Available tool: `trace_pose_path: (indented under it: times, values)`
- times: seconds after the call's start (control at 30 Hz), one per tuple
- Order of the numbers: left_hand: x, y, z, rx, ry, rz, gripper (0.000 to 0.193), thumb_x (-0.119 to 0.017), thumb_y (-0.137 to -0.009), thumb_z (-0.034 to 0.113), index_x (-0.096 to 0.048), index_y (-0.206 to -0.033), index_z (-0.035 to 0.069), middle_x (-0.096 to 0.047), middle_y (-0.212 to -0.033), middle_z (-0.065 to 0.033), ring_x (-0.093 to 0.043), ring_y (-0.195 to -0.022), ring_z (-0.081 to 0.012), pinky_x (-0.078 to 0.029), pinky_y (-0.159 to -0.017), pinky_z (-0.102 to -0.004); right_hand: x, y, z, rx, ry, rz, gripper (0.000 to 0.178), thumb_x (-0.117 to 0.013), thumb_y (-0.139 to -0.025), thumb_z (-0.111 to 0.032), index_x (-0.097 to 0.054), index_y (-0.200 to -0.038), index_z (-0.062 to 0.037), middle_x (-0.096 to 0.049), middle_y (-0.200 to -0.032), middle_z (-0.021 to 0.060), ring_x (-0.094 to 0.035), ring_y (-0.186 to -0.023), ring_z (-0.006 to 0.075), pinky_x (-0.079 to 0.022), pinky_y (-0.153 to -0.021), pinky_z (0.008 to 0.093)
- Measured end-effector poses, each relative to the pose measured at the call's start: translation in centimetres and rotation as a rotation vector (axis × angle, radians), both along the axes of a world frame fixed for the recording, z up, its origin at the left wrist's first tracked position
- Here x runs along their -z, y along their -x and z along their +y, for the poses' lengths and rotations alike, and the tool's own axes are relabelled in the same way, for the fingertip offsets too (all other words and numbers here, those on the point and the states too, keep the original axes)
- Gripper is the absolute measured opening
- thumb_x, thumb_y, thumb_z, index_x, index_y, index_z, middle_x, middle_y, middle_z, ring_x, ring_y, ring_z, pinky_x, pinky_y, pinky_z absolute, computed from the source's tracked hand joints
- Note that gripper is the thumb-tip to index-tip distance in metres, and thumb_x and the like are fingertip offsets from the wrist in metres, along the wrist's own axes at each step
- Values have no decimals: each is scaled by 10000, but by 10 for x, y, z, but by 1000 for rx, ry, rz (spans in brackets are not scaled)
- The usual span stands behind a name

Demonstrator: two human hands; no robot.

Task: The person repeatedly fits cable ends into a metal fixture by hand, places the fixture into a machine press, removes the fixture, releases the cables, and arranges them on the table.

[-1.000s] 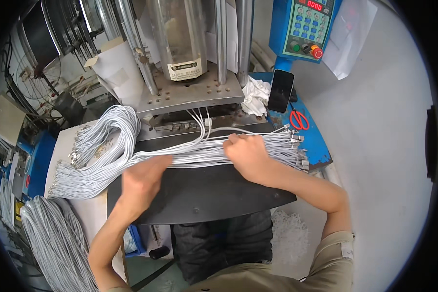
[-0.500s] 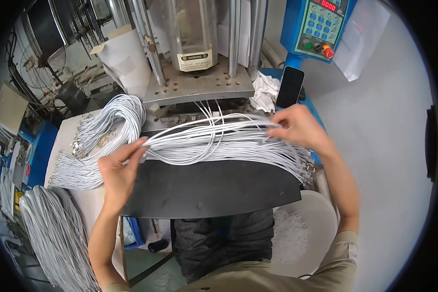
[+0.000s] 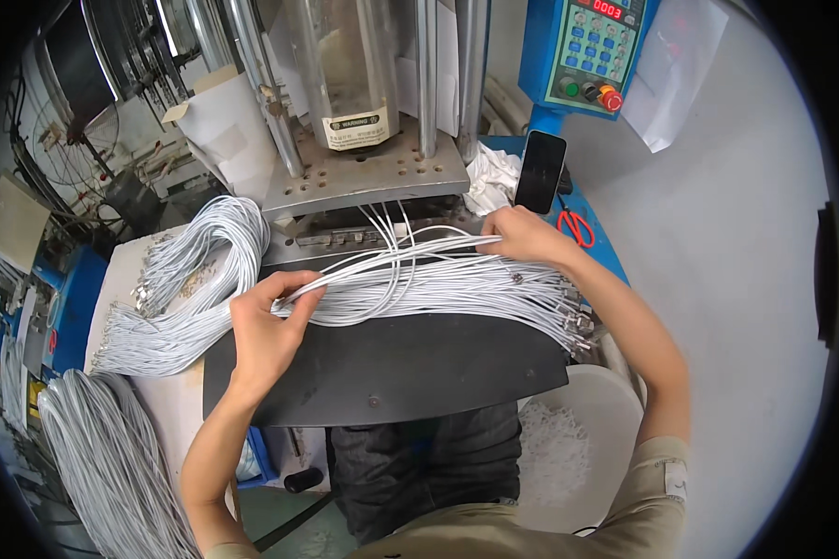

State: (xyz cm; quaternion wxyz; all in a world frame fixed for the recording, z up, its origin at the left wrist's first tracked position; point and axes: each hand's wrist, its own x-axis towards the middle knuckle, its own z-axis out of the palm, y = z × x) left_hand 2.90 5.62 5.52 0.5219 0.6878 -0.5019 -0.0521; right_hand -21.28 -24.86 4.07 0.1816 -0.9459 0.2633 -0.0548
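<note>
Left hand point(image 3: 275, 317): thumb and fingertips pinch a few white cords point(image 3: 438, 246) at their left part. Right hand point(image 3: 522, 235): fingers curled round the same cords farther right. Cords stretch between the hands, slightly bowed, above the bundle point(image 3: 457, 289) on the black board point(image 3: 382, 368); its metal-tipped ends fan out at right. Several strands rise from the middle toward the underside of the press point(image 3: 364, 189), far side. Left of the board, a bent hank point(image 3: 238, 242) of similar cords; nearer, a grey coil point(image 3: 112, 466). Far right: white cloth point(image 3: 491, 182), phone point(image 3: 541, 172), red-handled scissors point(image 3: 576, 224); beyond, a blue control box point(image 3: 592, 70). Near right, below board level: round bin point(image 3: 620, 429) with whitish scraps point(image 3: 550, 447).
</note>
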Motion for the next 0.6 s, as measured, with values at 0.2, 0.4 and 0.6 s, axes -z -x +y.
trace_pose_path:
  times: [0.2,0.4,0.6]
  values:
    - [1,-5,12,4,-15,-27,155,-781,-881,35,-759,-1010,-49,-767,-908,-69,-680,-850,-114,-530,-807,-256,-70,25,30,-90,247,-50,209,-787,-763,-186,-752,-923,-57,-698,-798,159,-688,-841,321,-517,-764,445]
    - [10,-1,6,148,-47,-150,158,-794,-852,13,-760,-999,-32,-766,-895,-83,-701,-827,-134,-547,-786,-268,-57,79,43,-94,418,194,135,-797,-758,-151,-754,-878,-107,-669,-810,100,-622,-931,291,-473,-838,422]
    - [-1,-2,12,173,-136,-88,207,-826,-819,33,-768,-1015,8,-767,-896,-117,-720,-801,-148,-558,-771,-267,-46,97,37,-42,412,192,105,-788,-791,-141,-731,-863,-91,-633,-859,107,-601,-979,300,-472,-854,432]
